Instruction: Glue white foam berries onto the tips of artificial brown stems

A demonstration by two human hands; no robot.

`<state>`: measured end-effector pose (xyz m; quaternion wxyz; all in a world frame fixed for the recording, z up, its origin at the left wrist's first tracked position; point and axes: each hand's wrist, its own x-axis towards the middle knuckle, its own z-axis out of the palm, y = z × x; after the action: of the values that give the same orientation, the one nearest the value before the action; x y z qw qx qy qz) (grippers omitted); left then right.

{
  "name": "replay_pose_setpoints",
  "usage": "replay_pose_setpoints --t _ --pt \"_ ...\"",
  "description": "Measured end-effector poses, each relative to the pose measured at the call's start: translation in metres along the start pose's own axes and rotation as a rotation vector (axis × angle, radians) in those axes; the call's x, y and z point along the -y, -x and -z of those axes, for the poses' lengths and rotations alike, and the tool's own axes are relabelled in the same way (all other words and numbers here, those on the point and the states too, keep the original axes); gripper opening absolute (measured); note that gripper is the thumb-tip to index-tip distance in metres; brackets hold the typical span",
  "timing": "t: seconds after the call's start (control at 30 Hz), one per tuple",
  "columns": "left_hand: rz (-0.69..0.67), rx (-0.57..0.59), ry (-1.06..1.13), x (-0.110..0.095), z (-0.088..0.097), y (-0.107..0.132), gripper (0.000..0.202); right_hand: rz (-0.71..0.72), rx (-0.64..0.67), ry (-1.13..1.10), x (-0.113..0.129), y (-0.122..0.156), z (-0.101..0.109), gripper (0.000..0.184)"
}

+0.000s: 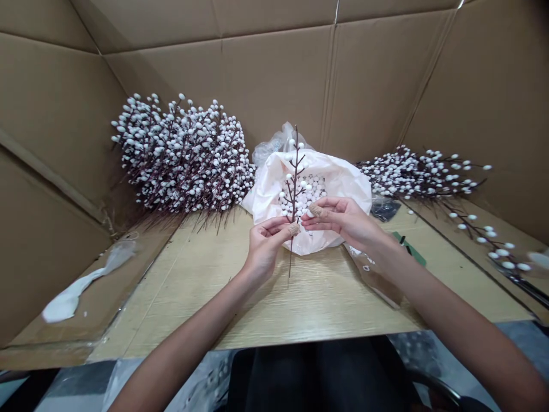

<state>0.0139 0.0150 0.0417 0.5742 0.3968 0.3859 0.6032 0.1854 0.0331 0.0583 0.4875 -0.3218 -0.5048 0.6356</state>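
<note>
My left hand (268, 240) pinches a thin dark twig stem (294, 171) and holds it upright above the wooden table (240, 292). A few white beads sit on its short side branches. My right hand (343, 220) is beside it, fingers pressed together on a small white bead (309, 213) next to the stem. Both thumbs wear tan finger wraps. Right behind the hands lies an open white plastic bag (343, 177) full of loose white beads (306, 191).
A big heap of finished beaded branches (184, 154) lies at the back left, a smaller heap (422, 171) at the back right. Cardboard walls (274, 63) enclose the table. A white plastic strip (77, 292) lies on the left, a green tool (409, 246) by my right wrist.
</note>
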Motion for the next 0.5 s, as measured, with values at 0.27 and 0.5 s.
replay_pose_setpoints --t 0.27,0.5 --pt "-0.038 0.018 -0.112 0.0018 -0.0029 0.0050 0.023 0.043 -0.062 0.075 -0.0007 0.0034 -0.0116 0.035" --pt "-0.045 0.042 -0.116 0.0037 -0.0004 0.0036 0.023 0.100 -0.073 0.121 -0.0012 0.0048 -0.0126 0.030"
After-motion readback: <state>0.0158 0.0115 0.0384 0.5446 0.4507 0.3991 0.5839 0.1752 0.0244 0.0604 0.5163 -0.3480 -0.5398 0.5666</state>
